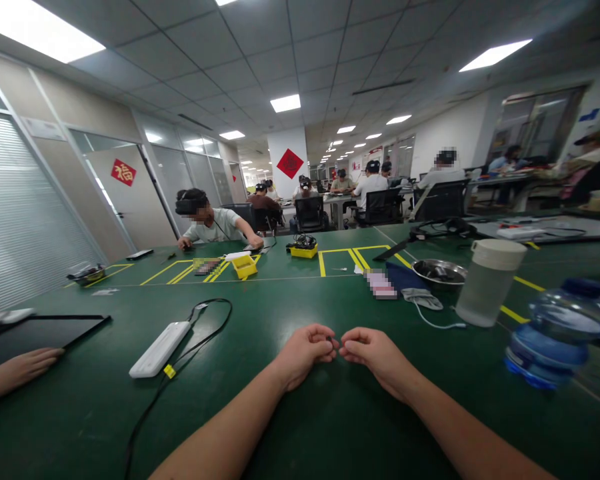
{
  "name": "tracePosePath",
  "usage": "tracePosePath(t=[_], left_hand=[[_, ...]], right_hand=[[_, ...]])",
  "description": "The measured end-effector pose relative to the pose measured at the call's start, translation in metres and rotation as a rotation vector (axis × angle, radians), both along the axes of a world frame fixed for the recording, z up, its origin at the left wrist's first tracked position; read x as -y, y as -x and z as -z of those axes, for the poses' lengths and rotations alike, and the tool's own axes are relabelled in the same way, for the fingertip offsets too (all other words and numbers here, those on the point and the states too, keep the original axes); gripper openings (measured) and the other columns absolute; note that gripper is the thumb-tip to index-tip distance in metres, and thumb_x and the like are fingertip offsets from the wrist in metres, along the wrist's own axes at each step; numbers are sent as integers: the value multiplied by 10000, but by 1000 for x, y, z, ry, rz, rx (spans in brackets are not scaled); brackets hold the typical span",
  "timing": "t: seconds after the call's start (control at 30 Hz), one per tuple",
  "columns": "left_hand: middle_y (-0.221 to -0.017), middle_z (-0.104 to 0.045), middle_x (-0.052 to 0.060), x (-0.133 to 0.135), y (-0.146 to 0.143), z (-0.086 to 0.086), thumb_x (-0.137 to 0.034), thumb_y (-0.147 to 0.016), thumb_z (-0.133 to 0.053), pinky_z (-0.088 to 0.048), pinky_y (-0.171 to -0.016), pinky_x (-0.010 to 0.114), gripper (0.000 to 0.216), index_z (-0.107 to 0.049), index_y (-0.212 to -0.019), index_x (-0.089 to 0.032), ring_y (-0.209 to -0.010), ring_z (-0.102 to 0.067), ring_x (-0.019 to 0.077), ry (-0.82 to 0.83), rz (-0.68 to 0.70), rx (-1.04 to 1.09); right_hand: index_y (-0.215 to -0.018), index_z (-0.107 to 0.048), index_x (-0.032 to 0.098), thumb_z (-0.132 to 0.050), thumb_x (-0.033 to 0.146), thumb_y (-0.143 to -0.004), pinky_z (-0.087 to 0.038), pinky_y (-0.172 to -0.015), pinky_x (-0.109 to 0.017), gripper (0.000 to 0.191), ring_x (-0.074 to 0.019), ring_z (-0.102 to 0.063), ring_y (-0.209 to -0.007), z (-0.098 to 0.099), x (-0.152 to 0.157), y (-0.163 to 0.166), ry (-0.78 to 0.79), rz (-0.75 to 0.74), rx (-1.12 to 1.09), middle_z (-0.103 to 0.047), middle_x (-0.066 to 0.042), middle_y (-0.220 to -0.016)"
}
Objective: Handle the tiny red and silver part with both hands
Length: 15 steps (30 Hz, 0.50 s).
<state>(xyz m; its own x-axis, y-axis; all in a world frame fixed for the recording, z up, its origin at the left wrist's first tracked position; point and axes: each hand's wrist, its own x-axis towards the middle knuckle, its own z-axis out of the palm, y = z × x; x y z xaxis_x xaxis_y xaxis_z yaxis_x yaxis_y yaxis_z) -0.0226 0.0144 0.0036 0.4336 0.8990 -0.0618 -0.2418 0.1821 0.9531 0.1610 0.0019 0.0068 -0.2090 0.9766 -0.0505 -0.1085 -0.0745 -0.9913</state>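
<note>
My left hand (pixel 303 355) and my right hand (pixel 376 360) are raised side by side over the green table (pixel 260 303), their fingertips almost meeting. The left thumb and fingers are pinched around a tiny dark thing, too small to name. On the right, thumb and forefinger are pressed together toward the left fingertips; what they hold, if anything, is hidden. To the left of both hands lies a white power bank (pixel 161 349) with a black cable (pixel 200 350) bearing a yellow tag.
At right stand a frosted bottle (pixel 487 287), a blue water bottle (pixel 560 337) and a metal bowl (pixel 439 272). Yellow bins (pixel 244 267) sit farther back. A co-worker's hand (pixel 27 370) rests by a black tray (pixel 45 333) at left; another person (pixel 215 223) works opposite.
</note>
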Motion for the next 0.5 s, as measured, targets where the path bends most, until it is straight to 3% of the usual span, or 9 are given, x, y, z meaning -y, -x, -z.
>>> tracePosePath(t=[0.23, 0.5], left_hand=[[-846, -635, 54, -1, 0, 1, -185, -695, -690, -492, -717, 257, 291, -628, -970, -112, -710, -624, 119, 3, 7, -55], [-804, -639, 58, -1, 0, 2, -200, -727, -662, -480, -652, 235, 327, -607, -1037, -115, -689, -623, 122, -20, 14, -95]], right_hand=[[-815, -650, 135, -706, 268, -678, -516, -728, -315, 199, -179, -659, -759, -6, 2, 1, 39, -10, -25, -678, -60, -780], [-815, -644, 124, -691, 247, -689, -514, -714, -306, 182, -172, -652, -739, -4, 2, 0, 18, -5, 6, -670, -58, -777]])
